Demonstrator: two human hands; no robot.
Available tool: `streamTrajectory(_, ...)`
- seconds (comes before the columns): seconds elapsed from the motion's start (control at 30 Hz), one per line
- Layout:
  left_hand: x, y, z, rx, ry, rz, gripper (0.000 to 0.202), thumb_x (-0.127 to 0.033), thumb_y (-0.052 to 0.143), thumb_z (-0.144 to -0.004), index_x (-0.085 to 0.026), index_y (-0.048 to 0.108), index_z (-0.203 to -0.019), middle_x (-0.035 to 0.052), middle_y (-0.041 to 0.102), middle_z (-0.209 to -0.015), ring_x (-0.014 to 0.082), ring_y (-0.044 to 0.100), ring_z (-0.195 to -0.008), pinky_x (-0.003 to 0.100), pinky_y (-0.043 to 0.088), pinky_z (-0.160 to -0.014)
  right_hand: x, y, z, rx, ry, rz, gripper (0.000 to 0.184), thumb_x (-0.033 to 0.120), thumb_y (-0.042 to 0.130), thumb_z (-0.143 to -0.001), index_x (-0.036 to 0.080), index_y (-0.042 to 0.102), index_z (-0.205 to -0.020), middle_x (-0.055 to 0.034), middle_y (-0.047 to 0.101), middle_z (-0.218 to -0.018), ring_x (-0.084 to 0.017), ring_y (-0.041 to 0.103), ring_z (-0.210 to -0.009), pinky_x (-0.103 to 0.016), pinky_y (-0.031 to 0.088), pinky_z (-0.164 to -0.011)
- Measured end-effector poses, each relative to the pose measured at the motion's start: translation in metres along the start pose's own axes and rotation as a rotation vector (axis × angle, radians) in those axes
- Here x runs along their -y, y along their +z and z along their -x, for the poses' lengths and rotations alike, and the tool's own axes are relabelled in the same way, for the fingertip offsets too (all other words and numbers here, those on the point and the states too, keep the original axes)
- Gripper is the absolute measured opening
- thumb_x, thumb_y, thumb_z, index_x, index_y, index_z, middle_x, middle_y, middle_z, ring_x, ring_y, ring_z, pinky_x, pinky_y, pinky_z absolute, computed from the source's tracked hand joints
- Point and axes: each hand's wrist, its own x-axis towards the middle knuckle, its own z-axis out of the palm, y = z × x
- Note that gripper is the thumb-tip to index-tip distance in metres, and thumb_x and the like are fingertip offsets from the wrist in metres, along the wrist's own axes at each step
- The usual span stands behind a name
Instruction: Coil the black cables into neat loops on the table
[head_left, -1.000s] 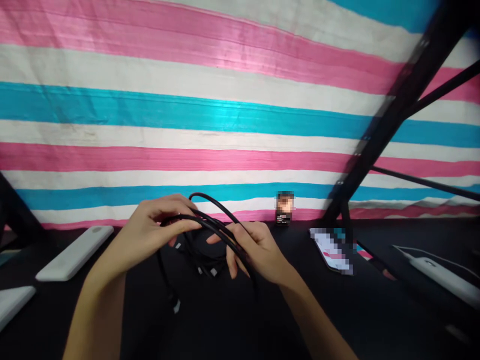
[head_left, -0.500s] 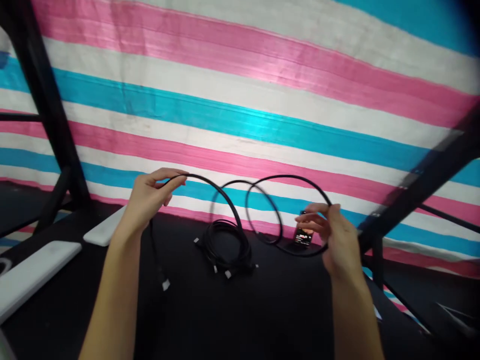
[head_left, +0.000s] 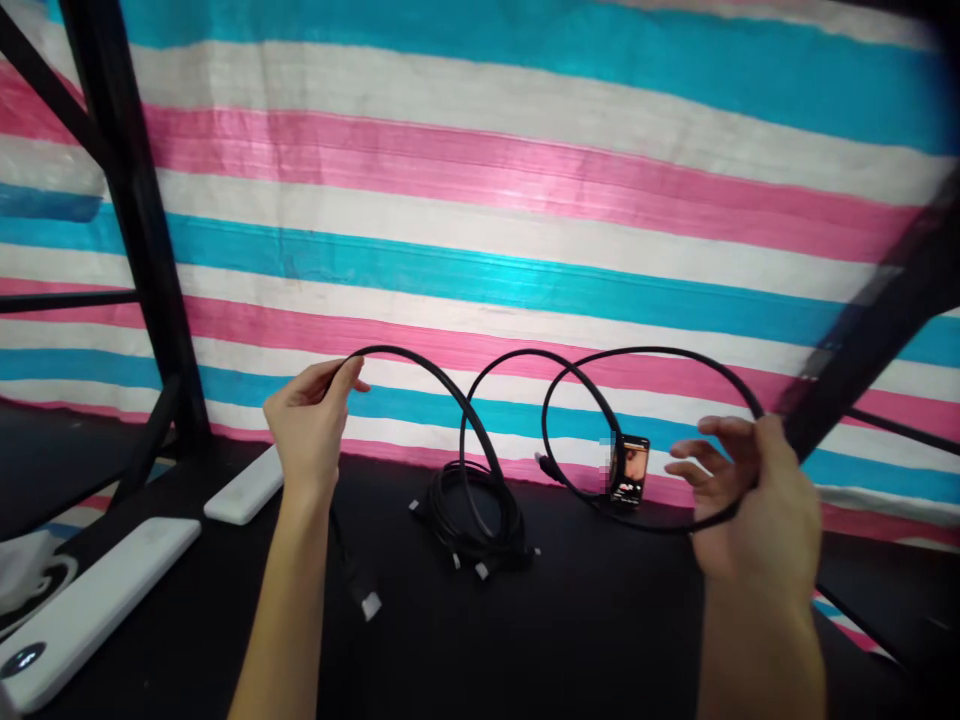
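Our left hand pinches the cable, which loops sideways to our right hand, loosely gripping it

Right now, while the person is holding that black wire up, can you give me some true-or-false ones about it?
1. The left hand and the right hand both hold the black cable. True.
2. The black cable runs straight between the hands. False: it curls in loops in the air.
3. A bundle of black cables lies on the table below the loops. True.
4. The white power banks lie on the right of the table. False: they lie on the left.
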Motion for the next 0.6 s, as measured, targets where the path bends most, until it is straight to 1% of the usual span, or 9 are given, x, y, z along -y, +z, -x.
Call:
streamTrajectory(0.07, 0.000, -0.001, -0.001, -0.060, 0.002, -0.004, 0.027, -0.044, 0.066, -0.066, -0.017, 0.065, -0.073, -0.0047, 0.059, -0.057, 0.0036, 0.029, -0.038, 0.023, 0.021, -0.039, 0.004, -0.002, -0.004, -0.060, -0.027, -0.036, 0.025, 0.039, 0.058, -0.076, 0.020, 0.053, -0.061, 0.0018, 0.052, -0.067, -0.007, 0.048, -0.041, -0.021, 0.041, -0.034)
streamTrajectory(0.17, 0.004, -0.013, -0.008, -0.111, -0.041, -0.043, 0.028, -0.044, 0.066, -0.065, -0.018, 0.066, -0.075, -0.0052, 0.059, -0.057, 0.0039, 0.028, -0.039, 0.024, 0.021, -0.039, 0.009, -0.011, -0.011, -0.066, 0.034, 0.006, 0.024, 0.035, 0.063, -0.072, 0.020, 0.054, -0.055, 0.0049, 0.043, -0.052, -0.001, 0.032, -0.028, -0.019, 0.023, -0.025)
streamTrajectory(0.23, 0.007, -0.025, -0.013, -0.147, -0.063, -0.077, 0.028, -0.044, 0.067, -0.064, -0.019, 0.067, -0.076, -0.0059, 0.060, -0.057, 0.0035, 0.027, -0.039, 0.024, 0.021, -0.039, 0.013, -0.019, -0.013, 0.038, 0.169, 0.078, 0.017, 0.035, 0.067, -0.067, 0.018, 0.065, -0.065, 0.0066, 0.037, -0.046, 0.000, 0.024, -0.025, -0.020, 0.012, -0.023)
streamTrajectory(0.27, 0.009, -0.031, -0.015, -0.150, -0.072, -0.097, 0.027, -0.044, 0.067, -0.064, -0.020, 0.067, -0.077, -0.0068, 0.060, -0.057, 0.0031, 0.027, -0.040, 0.024, 0.020, -0.039, 0.016, -0.022, -0.013, 0.110, 0.248, 0.098, 0.021, 0.035, 0.069, -0.065, 0.016, 0.069, -0.075, 0.0076, 0.034, -0.044, 0.000, 0.021, -0.024, -0.021, 0.008, -0.023)
streamTrajectory(0.33, 0.012, -0.041, -0.016, -0.131, -0.069, -0.133, 0.024, -0.041, 0.065, -0.067, -0.022, 0.066, -0.081, -0.0096, 0.062, -0.059, 0.0020, 0.028, -0.041, 0.024, 0.020, -0.041, 0.022, -0.027, -0.010, 0.242, 0.366, 0.076, 0.035, 0.035, 0.068, -0.065, 0.015, 0.071, -0.094, 0.0094, 0.028, -0.042, 0.000, 0.016, -0.024, -0.022, 0.002, -0.023)
streamTrajectory(0.4, 0.014, -0.047, -0.016, -0.098, -0.063, -0.145, 0.021, -0.037, 0.062, -0.071, -0.023, 0.066, -0.086, -0.0125, 0.063, -0.062, 0.0011, 0.029, -0.041, 0.025, 0.019, -0.042, 0.026, -0.029, -0.007, 0.314, 0.390, 0.010, 0.041, 0.033, 0.064, -0.068, 0.016, 0.068, -0.105, 0.0108, 0.025, -0.043, 0.000, 0.010, -0.024, -0.021, 0.001, -0.022)
streamTrajectory(0.5, 0.015, -0.047, -0.017, -0.130, -0.074, -0.104, 0.021, -0.035, 0.064, -0.071, -0.022, 0.066, -0.087, -0.0125, 0.062, -0.061, 0.0005, 0.031, -0.042, 0.026, 0.018, -0.043, 0.025, -0.031, -0.008, 0.304, 0.349, -0.023, 0.041, 0.028, 0.063, -0.070, 0.017, 0.066, -0.109, 0.0105, 0.027, -0.046, 0.000, 0.016, -0.026, -0.016, 0.010, -0.021)
streamTrajectory(0.57, 0.015, -0.042, -0.018, -0.174, -0.062, -0.066, 0.024, -0.036, 0.067, -0.069, -0.019, 0.067, -0.087, -0.0110, 0.061, -0.059, 0.0009, 0.034, -0.044, 0.026, 0.018, -0.043, 0.019, -0.033, -0.012, 0.243, 0.309, -0.011, 0.034, 0.026, 0.065, -0.071, 0.018, 0.068, -0.103, 0.0063, 0.041, -0.052, -0.003, 0.040, -0.035, -0.012, 0.030, -0.026)
streamTrajectory(0.6, 0.015, -0.037, -0.018, -0.209, -0.031, -0.048, 0.025, -0.037, 0.068, -0.069, -0.018, 0.067, -0.086, -0.0102, 0.060, -0.059, 0.0014, 0.036, -0.044, 0.026, 0.018, -0.043, 0.015, -0.033, -0.014, 0.215, 0.271, -0.005, 0.029, 0.026, 0.065, -0.071, 0.019, 0.069, -0.099, 0.0024, 0.051, -0.060, -0.006, 0.054, -0.048, -0.012, 0.042, -0.036)
